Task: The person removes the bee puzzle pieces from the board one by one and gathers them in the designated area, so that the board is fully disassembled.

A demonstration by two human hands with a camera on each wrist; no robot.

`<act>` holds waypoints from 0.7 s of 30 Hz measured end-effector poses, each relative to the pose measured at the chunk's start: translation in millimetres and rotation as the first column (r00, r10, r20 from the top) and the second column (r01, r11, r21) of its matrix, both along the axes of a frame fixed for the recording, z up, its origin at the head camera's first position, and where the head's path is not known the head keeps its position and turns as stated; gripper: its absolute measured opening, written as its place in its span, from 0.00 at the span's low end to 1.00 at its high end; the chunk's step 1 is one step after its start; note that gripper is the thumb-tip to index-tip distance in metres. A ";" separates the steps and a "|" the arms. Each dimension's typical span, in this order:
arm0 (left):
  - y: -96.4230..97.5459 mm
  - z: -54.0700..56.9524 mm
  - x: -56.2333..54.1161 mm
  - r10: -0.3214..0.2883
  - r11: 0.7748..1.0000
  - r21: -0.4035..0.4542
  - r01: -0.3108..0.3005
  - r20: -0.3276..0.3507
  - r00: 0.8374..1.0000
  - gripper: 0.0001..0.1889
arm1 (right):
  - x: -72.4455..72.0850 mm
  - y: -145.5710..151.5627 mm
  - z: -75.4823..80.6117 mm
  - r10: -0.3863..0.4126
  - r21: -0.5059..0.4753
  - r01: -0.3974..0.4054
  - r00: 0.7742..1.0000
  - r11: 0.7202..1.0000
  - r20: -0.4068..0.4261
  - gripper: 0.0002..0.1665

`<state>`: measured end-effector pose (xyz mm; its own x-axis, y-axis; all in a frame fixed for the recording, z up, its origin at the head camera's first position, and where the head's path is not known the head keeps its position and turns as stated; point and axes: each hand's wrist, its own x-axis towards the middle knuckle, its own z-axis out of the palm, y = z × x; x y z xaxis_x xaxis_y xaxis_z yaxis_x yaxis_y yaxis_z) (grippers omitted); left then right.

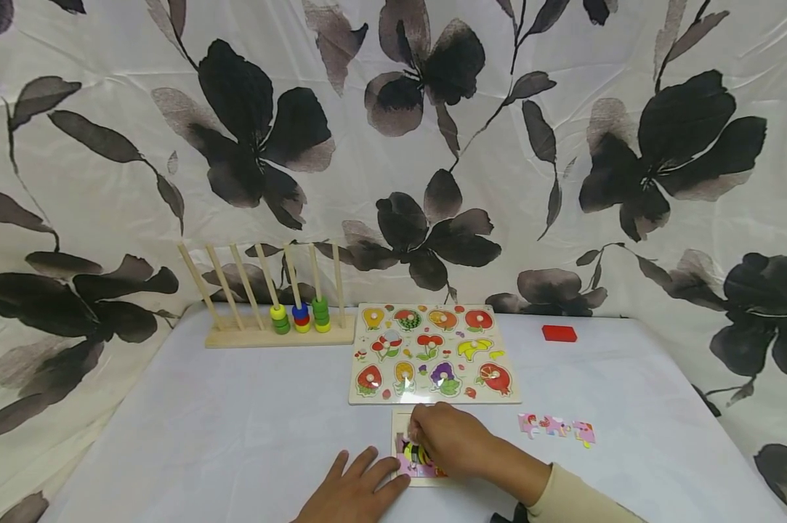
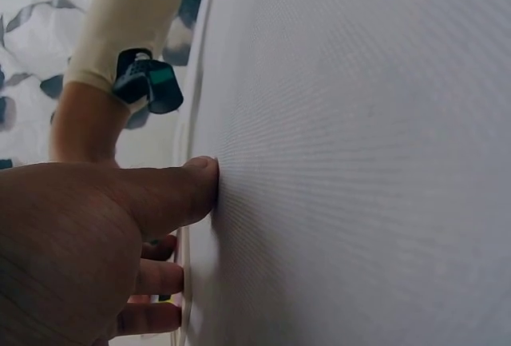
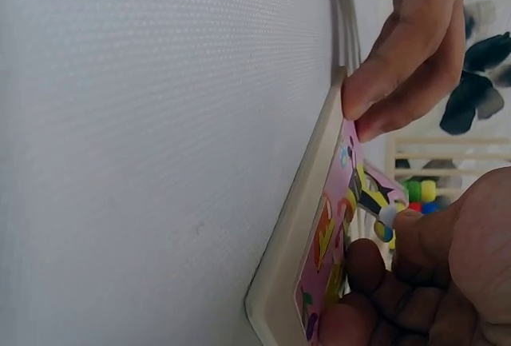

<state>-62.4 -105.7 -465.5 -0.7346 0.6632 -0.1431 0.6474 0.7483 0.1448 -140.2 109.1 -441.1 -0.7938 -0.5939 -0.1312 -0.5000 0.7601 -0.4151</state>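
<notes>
A small wooden puzzle frame lies near the front of the table, showing a pink picture with a black-and-yellow striped figure. My right hand is over it, its thumb and fingers pinching a jigsaw piece that stands tilted above the picture in the right wrist view. In the head view that piece is mostly hidden by the hand. Fingers spread, my left hand rests at the frame's left side. Its fingertips touch the frame's edge, and its thumb lies on the white cloth.
Several pink jigsaw pieces lie to the right. Behind the frame is a fruit peg board. At the back left stands a wooden rack of upright rods with coloured rings. A red block sits back right, before a floral cloth.
</notes>
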 end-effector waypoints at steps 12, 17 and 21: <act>-1.0 0.7 -0.8 -0.016 1.000 -0.010 0.016 -0.008 1.000 0.46 | -2.1 2.5 6.7 0.043 -0.002 -0.043 0.999 0.999 -0.005 0.05; -1.0 1.0 -0.7 -0.015 1.000 -0.006 0.015 -0.017 1.000 0.47 | -2.0 4.3 6.1 0.037 -0.014 -0.037 0.999 0.999 -0.010 0.06; -0.2 1.9 0.1 0.009 1.000 -0.001 -0.009 -0.002 1.000 0.49 | -1.8 3.8 3.8 0.031 -0.008 -0.032 0.999 0.999 -0.020 0.05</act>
